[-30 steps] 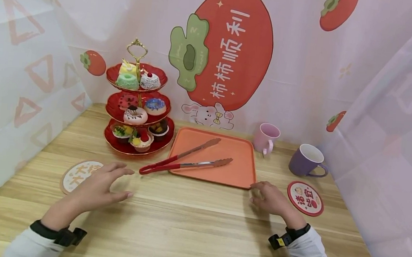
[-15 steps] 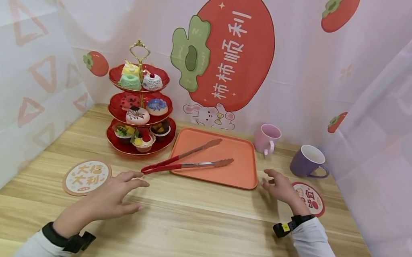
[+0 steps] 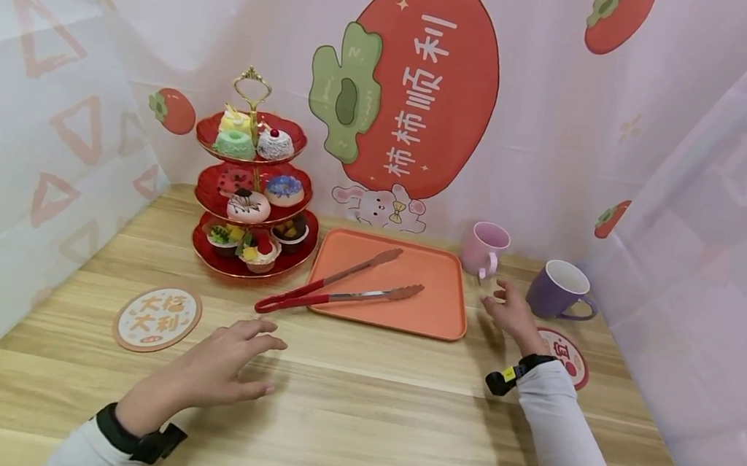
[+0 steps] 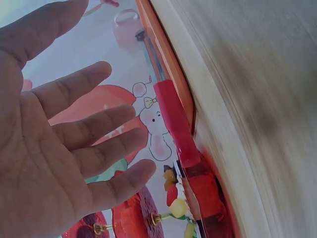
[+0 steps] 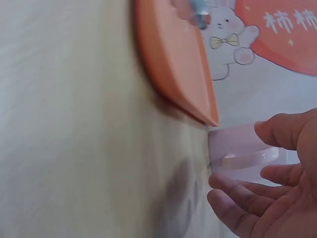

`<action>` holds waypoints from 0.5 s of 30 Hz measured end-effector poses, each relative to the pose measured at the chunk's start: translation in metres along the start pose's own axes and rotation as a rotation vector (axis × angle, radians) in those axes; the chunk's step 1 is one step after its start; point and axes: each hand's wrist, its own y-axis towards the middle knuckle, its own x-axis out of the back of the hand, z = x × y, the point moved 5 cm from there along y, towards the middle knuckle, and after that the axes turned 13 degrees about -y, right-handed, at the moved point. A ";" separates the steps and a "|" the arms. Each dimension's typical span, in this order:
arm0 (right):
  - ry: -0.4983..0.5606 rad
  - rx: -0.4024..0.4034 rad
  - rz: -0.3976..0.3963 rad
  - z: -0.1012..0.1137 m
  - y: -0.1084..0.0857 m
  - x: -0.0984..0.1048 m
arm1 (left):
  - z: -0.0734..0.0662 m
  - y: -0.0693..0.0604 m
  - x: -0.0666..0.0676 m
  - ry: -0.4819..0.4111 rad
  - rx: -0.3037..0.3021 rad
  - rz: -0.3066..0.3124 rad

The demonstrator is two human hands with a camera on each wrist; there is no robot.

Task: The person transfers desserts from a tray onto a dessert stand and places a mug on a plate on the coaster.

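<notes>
In the head view my right hand [image 3: 513, 318] hovers just in front of the pink mug [image 3: 485, 250], its fingers spread and holding nothing. The right wrist view has the pink mug [image 5: 237, 148] beyond the parted thumb and fingers. Right of that hand stands the purple mug [image 3: 556, 290], handle to the right. My left hand [image 3: 225, 364] is over the table near its front left, fingers loosely extended around nothing. Red-handled tongs [image 3: 336, 288] lie spread on the orange tray [image 3: 446, 319], their handle end past its left edge, beyond the left hand.
A three-tier red stand [image 3: 248, 267] with several small cakes and donuts rises at the back left. A round coaster [image 3: 157, 318] lies at the left. Another coaster [image 3: 571, 358] is partly hidden by the right arm. A printed curtain [image 3: 553, 130] closes off the back and sides.
My right hand has left the tray's front right corner and moved forward toward the pink mug. The left hand has drifted right and nearer, uncovering the left coaster. The tongs and mugs stay put.
</notes>
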 end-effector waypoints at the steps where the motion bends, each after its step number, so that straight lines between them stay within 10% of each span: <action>1: 0.022 -0.017 0.001 0.000 0.002 0.000 | 0.000 0.000 -0.001 0.001 0.006 0.006; 15: 0.614 -0.125 0.064 -0.001 0.035 -0.010 | -0.008 0.005 -0.012 0.019 -0.013 0.046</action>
